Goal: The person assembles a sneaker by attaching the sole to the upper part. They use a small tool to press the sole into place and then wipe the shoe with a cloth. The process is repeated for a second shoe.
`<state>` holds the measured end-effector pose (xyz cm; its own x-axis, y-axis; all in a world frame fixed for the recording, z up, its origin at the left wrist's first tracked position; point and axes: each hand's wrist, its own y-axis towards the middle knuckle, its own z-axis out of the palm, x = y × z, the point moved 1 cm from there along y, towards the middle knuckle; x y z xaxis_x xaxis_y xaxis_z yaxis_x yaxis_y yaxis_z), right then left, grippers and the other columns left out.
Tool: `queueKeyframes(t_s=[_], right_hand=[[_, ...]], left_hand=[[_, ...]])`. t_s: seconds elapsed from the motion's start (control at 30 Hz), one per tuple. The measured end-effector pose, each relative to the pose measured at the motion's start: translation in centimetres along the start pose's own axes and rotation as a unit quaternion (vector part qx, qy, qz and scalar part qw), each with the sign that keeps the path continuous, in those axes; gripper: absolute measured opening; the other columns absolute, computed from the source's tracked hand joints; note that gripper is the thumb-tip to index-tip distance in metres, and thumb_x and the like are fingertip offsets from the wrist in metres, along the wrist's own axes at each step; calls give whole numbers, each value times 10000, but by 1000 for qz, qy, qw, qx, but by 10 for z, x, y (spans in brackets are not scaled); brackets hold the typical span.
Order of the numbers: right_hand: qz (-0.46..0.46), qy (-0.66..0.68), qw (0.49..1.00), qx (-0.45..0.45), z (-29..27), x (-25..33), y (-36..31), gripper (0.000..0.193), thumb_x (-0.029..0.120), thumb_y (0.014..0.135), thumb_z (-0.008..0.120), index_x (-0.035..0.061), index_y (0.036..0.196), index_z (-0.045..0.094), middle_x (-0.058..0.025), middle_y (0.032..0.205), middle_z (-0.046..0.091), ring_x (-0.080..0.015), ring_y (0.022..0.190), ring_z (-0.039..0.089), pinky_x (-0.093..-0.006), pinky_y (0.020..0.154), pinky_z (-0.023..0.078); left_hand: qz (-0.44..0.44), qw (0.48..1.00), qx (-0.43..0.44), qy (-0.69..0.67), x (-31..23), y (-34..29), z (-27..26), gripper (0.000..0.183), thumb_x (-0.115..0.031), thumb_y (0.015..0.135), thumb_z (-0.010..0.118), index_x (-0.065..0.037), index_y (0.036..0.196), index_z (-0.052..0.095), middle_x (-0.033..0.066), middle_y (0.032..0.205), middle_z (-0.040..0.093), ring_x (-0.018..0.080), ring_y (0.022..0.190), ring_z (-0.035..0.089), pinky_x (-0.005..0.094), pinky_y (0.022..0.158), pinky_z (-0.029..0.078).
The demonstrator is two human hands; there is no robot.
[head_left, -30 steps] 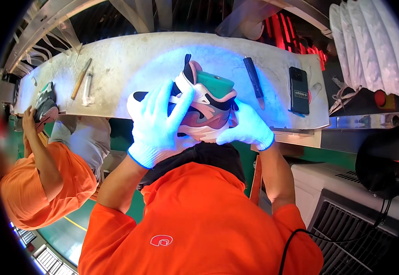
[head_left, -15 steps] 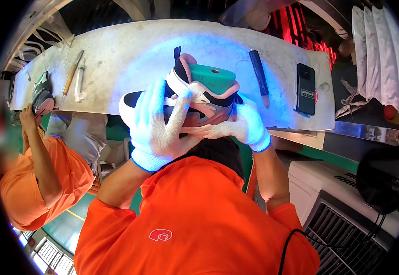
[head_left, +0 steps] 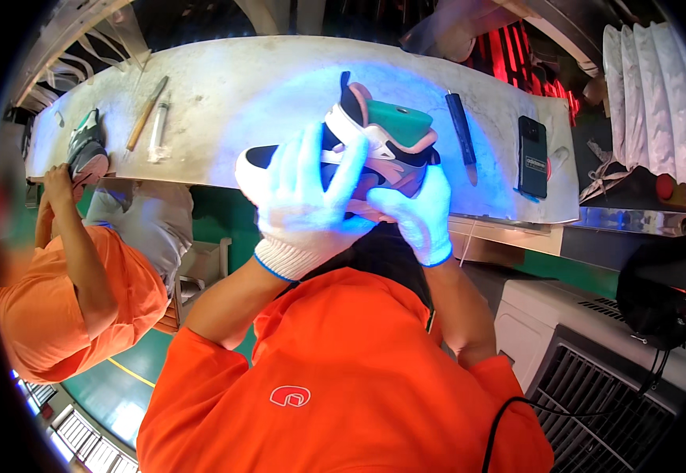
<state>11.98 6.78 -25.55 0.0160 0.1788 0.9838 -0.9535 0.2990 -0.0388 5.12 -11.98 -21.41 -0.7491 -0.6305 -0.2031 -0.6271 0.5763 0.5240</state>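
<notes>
My spread left hand (head_left: 305, 189) and curled right hand (head_left: 420, 217) hold a shoe (head_left: 394, 165). Beyond my fingers, its green last (head_left: 399, 120) is in; what's left doesn't show.

I see a black phone (head_left: 533, 158) lying on the big pale table (head_left: 209, 94), near a long dark tool (head_left: 460, 126). Further along, a tool with a wooden handle (head_left: 146, 115) lies next to a thin pale tube (head_left: 158, 128). Another person (head_left: 92, 288) wears an orange shirt (head_left: 59, 311) and has a hand at a grey and green shoe (head_left: 88, 150). A black thing (head_left: 662, 284), maybe a bag, is too dark to tell.
</notes>
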Motion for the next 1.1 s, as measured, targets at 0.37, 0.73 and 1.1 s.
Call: queueKeyframes(t_s=[0.37,0.73,1.1], right_hand=[[-28,-51,998,-23,-2,1,-1,521,155,809,965,-60,1244,773,-102,1090,830,-139,859,787,-315,759,652],[23,60,998,1,9,20,-3,622,155,832,924,-60,1373,703,-127,1241,806,-181,1064,773,-348,929,635],[-19,-32,999,-2,-7,-9,-7,638,262,864,931,-50,1369,699,-112,1250,802,-176,1102,754,-360,963,607]], left_hand=[[-36,971,173,-160,101,-11,-77,1178,-509,706,1017,-10,1655,527,254,1682,551,443,1526,571,495,1260,464],[-89,948,248,-177,47,46,-32,1102,-619,700,993,-25,1540,598,219,1239,787,429,1125,767,497,971,603],[-113,949,46,-292,51,16,-24,760,-363,817,977,-7,1420,682,174,1275,785,305,1127,793,447,1007,612]])
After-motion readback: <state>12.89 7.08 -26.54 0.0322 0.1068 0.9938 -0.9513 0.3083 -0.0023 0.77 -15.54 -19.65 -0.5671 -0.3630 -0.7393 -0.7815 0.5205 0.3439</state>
